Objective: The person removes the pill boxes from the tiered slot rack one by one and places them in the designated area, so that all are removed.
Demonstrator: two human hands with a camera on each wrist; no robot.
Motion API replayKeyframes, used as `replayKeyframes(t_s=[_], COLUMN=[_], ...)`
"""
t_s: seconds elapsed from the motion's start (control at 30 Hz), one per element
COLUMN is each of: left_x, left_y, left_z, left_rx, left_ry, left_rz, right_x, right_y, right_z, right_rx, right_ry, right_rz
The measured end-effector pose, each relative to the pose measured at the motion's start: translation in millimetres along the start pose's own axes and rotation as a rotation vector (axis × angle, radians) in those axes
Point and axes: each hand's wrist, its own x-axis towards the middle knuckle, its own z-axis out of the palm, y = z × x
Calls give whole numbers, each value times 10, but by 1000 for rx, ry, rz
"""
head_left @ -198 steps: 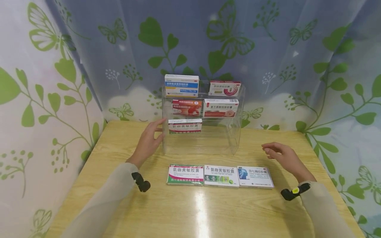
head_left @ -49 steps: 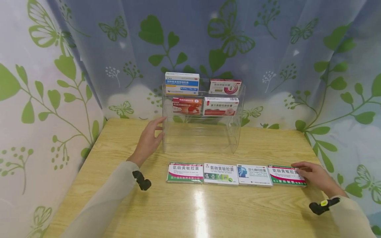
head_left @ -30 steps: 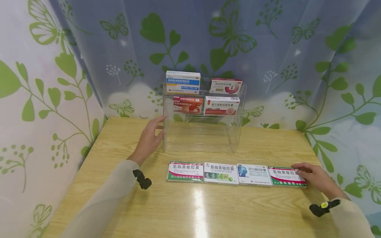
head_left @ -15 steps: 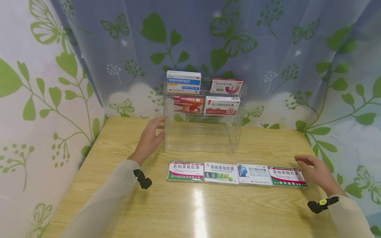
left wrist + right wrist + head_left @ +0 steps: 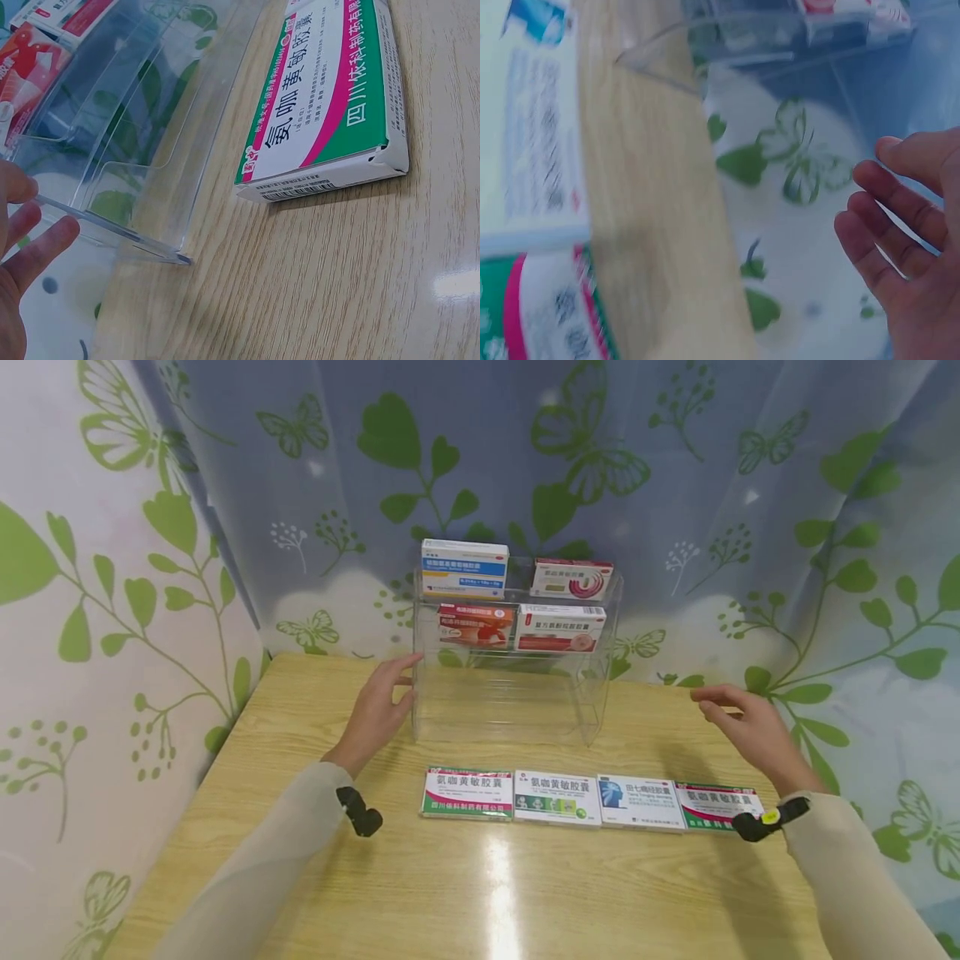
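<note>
My left hand [image 5: 378, 710] rests its fingertips on the left side of a clear tiered display rack [image 5: 510, 733]; in the left wrist view its fingers [image 5: 49, 244] lie spread along the rack's edge. My right hand [image 5: 750, 735] is raised to the right of the rack, fingers extended and holding nothing. Two medicine boxes, a blue-and-white box [image 5: 465, 568] and a white-and-red box [image 5: 572, 579], stand on the top tier. Below them are a red-orange box [image 5: 476, 627] and a white box with a red band [image 5: 559, 628]. The bottom tier holds no box.
Lying in a row before the rack are a green-and-pink box [image 5: 467, 793], a white-and-green box [image 5: 557, 798], a white-and-blue box [image 5: 640, 802] and another green-and-pink box [image 5: 716, 802], partly behind the right wrist camera. A patterned curtain [image 5: 480, 460] surrounds the wooden table [image 5: 405, 893].
The green-and-pink box from the rack's lowest tier now lies at the row's right end. My right hand has let go of it and moved up and left toward the rack. My left hand stays put.
</note>
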Motion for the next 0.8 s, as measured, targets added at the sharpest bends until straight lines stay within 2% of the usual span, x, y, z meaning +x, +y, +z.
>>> replayKeyframes(t_s=[0.37, 0.53, 0.67, 0.8], left_x=[4, 7, 9, 4], left_y=[-13, -24, -18, -16], left_z=[9, 15, 13, 9], left_rx=[14, 13, 10, 9], left_ry=[7, 11, 6, 0], left_rz=[18, 16, 7, 5], right_x=[496, 708, 870, 994], right_y=[-839, -1193, -1386, -1471], right_z=[110, 129, 157, 198], right_rx=[116, 149, 147, 162], right_ry=[48, 33, 21, 15], right_rz=[-86, -121, -169, -184])
